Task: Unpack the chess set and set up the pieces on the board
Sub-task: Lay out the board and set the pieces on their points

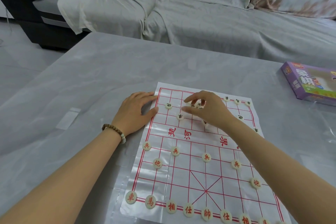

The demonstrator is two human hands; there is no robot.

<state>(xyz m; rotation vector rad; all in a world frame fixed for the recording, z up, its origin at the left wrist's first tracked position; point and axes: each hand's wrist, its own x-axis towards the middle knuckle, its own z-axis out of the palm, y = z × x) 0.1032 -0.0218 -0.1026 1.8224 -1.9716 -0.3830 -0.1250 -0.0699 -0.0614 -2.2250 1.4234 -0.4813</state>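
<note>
White plastic sheeting printed with a red grid, the chess board (181,174), is lying flat on the grey table (91,78) under a clear cover. From the head view, red-lettered cream discs (206,157) are sitting on the near half: a row along the near edge, two further up at the sides, and a line of four closer to the middle band of red characters. On the far half, a few black-lettered cream discs (168,105) are already standing on grid points, some at the left and some along the far right corner and right edge.

The left hand (136,111) is lying flat and relaxed, fingers straight, pressing the far left edge of the board; a brown bead bracelet (113,132) is circling its wrist. The right hand (205,107) is hovering over the far middle of the board, fingers curled around a small cluster of black-lettered discs (199,104).

Well off to the right, a purple cardboard box (307,82) is resting on the table; what it contains is not showing. Behind the table, a sofa draped in grey cloth (200,14) is running across the room.
</note>
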